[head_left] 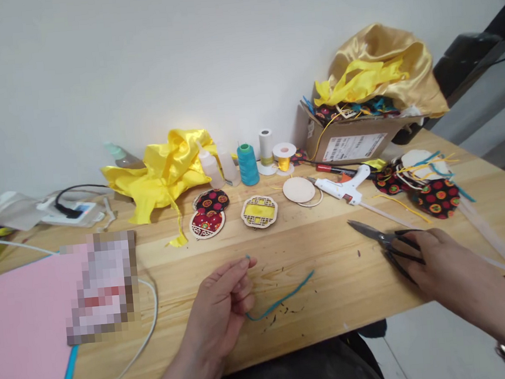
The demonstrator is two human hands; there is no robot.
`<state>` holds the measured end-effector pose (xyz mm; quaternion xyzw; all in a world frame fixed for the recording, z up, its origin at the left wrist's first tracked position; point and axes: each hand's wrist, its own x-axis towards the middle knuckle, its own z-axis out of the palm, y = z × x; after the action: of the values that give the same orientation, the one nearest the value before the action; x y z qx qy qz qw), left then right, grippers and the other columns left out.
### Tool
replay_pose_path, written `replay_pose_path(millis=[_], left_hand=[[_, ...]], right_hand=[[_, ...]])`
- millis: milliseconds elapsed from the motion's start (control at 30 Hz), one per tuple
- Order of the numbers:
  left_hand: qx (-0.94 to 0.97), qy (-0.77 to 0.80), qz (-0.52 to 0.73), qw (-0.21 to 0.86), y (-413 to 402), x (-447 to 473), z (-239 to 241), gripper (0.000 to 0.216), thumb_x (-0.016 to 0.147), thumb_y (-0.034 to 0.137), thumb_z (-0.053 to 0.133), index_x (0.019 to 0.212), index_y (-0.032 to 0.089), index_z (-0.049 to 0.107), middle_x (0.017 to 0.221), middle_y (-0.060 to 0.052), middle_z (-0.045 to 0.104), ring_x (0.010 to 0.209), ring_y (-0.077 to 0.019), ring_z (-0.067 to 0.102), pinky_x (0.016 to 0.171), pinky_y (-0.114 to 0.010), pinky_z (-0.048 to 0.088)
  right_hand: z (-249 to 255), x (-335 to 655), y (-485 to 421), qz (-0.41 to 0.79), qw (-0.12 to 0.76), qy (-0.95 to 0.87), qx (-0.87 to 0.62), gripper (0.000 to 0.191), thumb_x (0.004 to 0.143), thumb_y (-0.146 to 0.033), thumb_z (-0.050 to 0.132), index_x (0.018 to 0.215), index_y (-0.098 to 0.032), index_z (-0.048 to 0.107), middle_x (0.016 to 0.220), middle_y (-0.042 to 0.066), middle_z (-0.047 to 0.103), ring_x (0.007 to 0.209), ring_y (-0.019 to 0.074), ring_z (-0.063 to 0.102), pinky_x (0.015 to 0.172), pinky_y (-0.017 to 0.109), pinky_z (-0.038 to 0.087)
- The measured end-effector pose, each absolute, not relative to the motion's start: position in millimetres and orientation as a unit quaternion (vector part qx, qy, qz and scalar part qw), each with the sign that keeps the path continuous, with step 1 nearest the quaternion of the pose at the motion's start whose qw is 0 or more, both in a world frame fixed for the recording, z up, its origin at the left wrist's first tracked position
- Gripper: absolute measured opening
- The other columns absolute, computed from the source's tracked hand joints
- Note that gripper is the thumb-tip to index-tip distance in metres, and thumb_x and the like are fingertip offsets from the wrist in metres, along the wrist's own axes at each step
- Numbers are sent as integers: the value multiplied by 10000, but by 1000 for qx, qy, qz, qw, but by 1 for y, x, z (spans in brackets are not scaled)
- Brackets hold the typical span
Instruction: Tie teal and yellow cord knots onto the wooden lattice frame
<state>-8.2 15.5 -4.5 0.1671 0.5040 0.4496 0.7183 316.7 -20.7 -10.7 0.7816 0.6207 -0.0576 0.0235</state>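
Observation:
My left hand [225, 307] is closed in a pinch on a thin teal cord [284, 297], whose loose end trails right across the wooden table [331, 277]. My right hand [435, 259] grips black-handled scissors [378, 236] lying low over the table, blades pointing left. Beyond the hands lie round wooden lattice frames, one with yellow fabric [259, 211] and one with red patterned fabric [207, 222].
A white glue gun [345, 186], thread spools [247, 164], yellow satin cloth [167, 173] and a cardboard box of scraps [354, 139] line the back. Pink paper [21, 327] and a white cable [148, 316] lie at left. Patterned fabric rounds [439, 197] sit at right.

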Motion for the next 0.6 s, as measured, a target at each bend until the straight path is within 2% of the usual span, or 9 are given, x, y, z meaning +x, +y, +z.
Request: replay_pose_path(millis=[100, 200, 300, 367, 467, 600], left_hand=[[170, 503, 448, 719, 16, -7, -5, 191, 663, 243, 715, 755, 79, 686, 487, 91, 295, 430, -28, 219, 376, -152, 170], [174, 501, 448, 720, 14, -5, -6, 181, 669, 245, 711, 750, 85, 689, 482, 91, 288, 435, -33, 219, 382, -154, 171], [188, 507, 450, 711, 9, -3, -4, 184, 669, 258, 710, 742, 89, 695, 479, 88, 291, 440, -38, 219, 386, -161, 171], [203, 511, 453, 702, 6, -3, 1, 191, 676, 267, 704, 750, 91, 702, 481, 85, 288, 445, -40, 219, 388, -165, 175], [221, 506, 477, 684, 1, -4, 13, 172, 674, 255, 708, 746, 99, 709, 483, 79, 296, 451, -43, 236, 391, -167, 192], [236, 497, 514, 658, -2, -5, 25, 147, 663, 233, 716, 748, 113, 717, 479, 67, 336, 450, -42, 261, 396, -168, 222]], right_hand=[[2, 296, -20, -164, -101, 627, 755, 271, 754, -270, 482, 999, -159, 513, 1015, 140, 568, 896, 273, 567, 783, 396, 451], [15, 264, -20, -346, -211, 645, 647, 197, 777, -313, 495, 933, -194, 493, 903, 59, 567, 826, 192, 556, 704, 297, 470], [27, 234, -20, -456, -205, 649, 573, 148, 745, -256, 558, 862, -200, 486, 807, 1, 526, 738, 136, 503, 638, 231, 441], [34, 221, -19, -462, -184, 669, 553, 218, 708, -277, 624, 865, -201, 494, 801, -13, 526, 720, 128, 468, 637, 231, 412], [40, 213, -18, -468, -152, 686, 536, 333, 677, -409, 670, 881, -195, 516, 830, -2, 545, 722, 138, 450, 632, 243, 382], [38, 213, -18, -502, -123, 672, 530, 317, 713, -440, 626, 868, -173, 556, 779, 7, 541, 675, 129, 434, 597, 238, 353]])
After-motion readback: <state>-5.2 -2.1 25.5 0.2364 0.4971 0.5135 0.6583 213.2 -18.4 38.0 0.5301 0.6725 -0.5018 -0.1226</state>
